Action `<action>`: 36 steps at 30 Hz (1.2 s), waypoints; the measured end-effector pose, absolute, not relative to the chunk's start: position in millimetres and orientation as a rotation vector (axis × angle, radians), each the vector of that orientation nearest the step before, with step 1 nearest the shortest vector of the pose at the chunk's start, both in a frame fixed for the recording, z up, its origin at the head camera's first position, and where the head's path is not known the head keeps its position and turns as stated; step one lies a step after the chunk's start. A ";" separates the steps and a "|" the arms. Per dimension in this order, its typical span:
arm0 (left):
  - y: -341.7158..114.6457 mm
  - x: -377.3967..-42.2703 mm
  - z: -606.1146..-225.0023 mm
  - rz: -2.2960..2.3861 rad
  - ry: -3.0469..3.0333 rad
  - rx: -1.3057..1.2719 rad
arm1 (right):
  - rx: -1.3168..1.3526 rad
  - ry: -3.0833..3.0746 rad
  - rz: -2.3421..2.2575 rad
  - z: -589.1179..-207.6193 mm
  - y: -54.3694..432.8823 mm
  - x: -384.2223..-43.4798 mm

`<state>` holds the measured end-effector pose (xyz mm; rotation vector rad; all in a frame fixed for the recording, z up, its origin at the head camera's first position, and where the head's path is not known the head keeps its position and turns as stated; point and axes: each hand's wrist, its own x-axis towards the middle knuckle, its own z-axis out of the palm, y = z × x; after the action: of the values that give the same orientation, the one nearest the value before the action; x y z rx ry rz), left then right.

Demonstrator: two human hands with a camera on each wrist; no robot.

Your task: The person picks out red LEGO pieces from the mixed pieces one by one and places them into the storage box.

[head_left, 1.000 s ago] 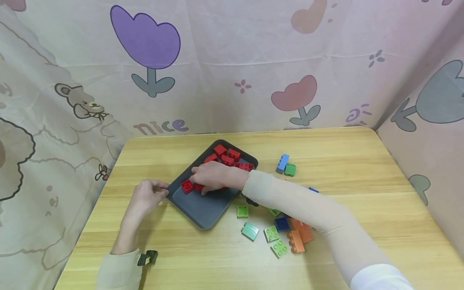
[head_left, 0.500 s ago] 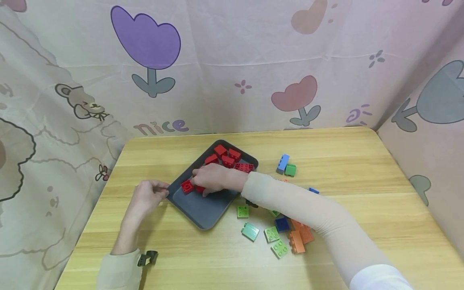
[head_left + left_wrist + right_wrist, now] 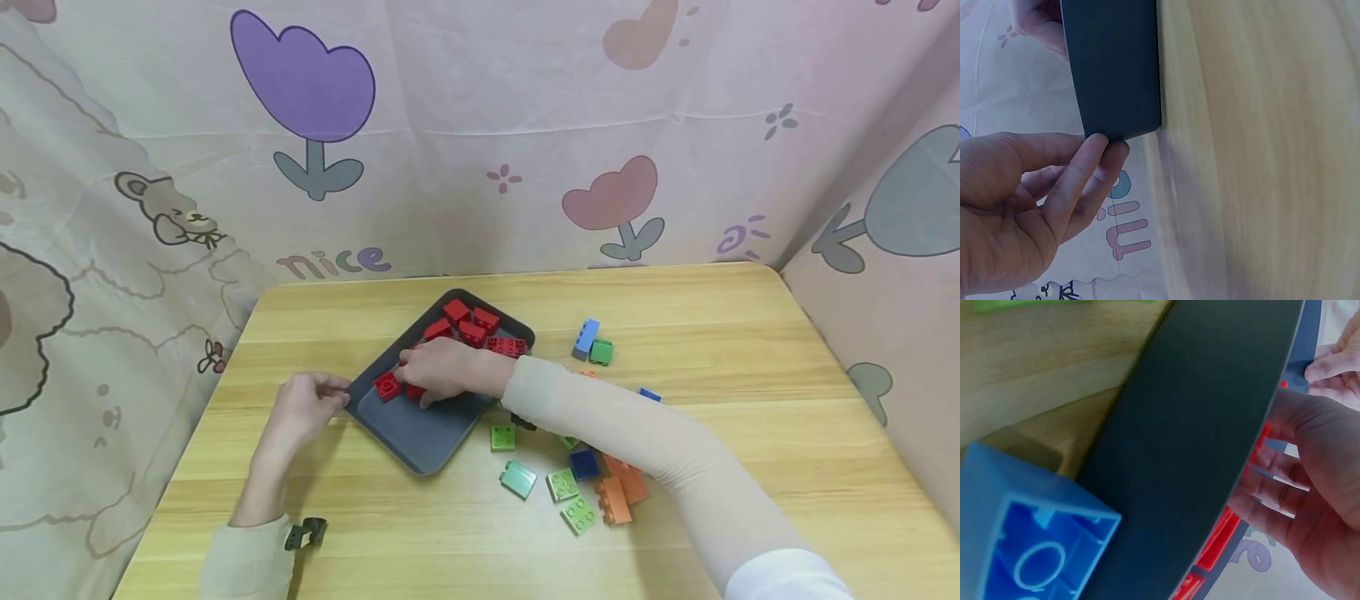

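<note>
A dark grey tray (image 3: 420, 446) lies at an angle on the table with several red toy bricks (image 3: 457, 312) in it. At its left corner my left hand (image 3: 303, 404) pinches the rim; in the left wrist view the fingertips (image 3: 1094, 145) meet at that corner. My right hand (image 3: 438, 371) reaches down into the middle of the tray and grips a red brick (image 3: 416, 391), partly hidden under the palm. Beside that hand sits another red brick (image 3: 387, 386). In the right wrist view the tray's wall (image 3: 1191, 425) hides the fingertips.
Right of the tray lie loose bricks: light green (image 3: 503, 438), teal (image 3: 517, 479), dark blue (image 3: 584, 465) and orange (image 3: 613, 500). A blue brick (image 3: 586, 339) and a green brick (image 3: 602, 352) stand farther back. The right sleeve (image 3: 622, 417) passes over some bricks. A printed cloth (image 3: 450, 167) hangs behind the table.
The right hand has shifted very slightly within the tray, with its fingers drawn a little closer. The left hand and the tray stay where they were.
</note>
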<state>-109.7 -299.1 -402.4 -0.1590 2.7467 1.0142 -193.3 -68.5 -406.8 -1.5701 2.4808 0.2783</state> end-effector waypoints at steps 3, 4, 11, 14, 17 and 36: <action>-299.0 -109.9 -401.5 1.015 2.746 -0.161 | -1.574 2.486 0.267 -405.2 -66.6 -193.6; -298.7 -109.7 -401.0 1.013 2.746 -0.160 | -1.576 2.487 0.255 -404.1 -65.8 -193.6; -296.8 -109.2 -399.2 1.011 2.751 -0.150 | -1.591 2.500 0.201 -393.8 -54.1 -191.1; -296.3 -109.3 -399.0 1.008 2.752 -0.146 | -1.598 2.515 0.158 -389.5 -44.6 -189.4; -296.3 -109.3 -399.0 1.008 2.753 -0.144 | -1.603 2.534 0.084 -387.5 -34.5 -189.2; -296.2 -108.5 -397.1 1.002 2.755 -0.156 | -1.625 2.697 -0.040 -379.5 13.8 -184.3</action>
<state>-108.5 -296.2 -397.1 -0.1557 2.7549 1.0023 -184.3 13.8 -379.5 -1.6252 2.6974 -0.0401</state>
